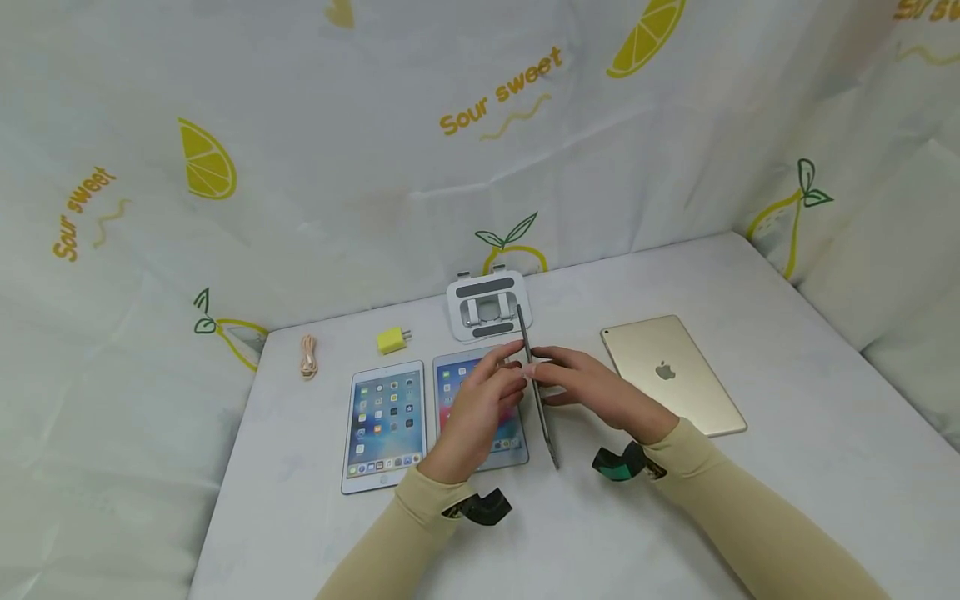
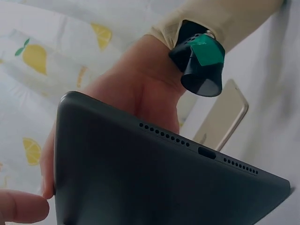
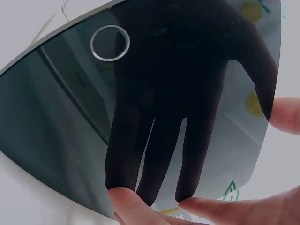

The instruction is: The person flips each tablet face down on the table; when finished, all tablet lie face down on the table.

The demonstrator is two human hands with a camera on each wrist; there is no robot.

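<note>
Dark gray tablet (image 1: 544, 425): stands nearly on edge between the two hands, seen almost side-on from the head, its near end reaching out past the fingers; port (image 2: 206, 152) end toward the person, home button (image 3: 109, 43) side toward the right hand.
Right hand (image 1: 596, 392): fingers bent and parted, pinching the tablet, fingertips on the glass, where they meet their reflection.
Left hand (image 1: 472, 408): fingers bent, fingertips at the upper edge; gripping or only touching, I cannot tell.
Left white-framed tablet (image 1: 385, 427): flat, screen lit.
Right white-framed tablet (image 1: 512, 435): just beside it, lit, partly behind the left hand.
Gold Apple tablet (image 1: 697, 387): back up, right of the right hand.
Yellow plug (image 1: 391, 340), coiled cable (image 1: 308, 358): beyond the white-framed pair.
Folding stand (image 1: 487, 286): farthest, near the lemon-print cloth (image 1: 337, 275).
</note>
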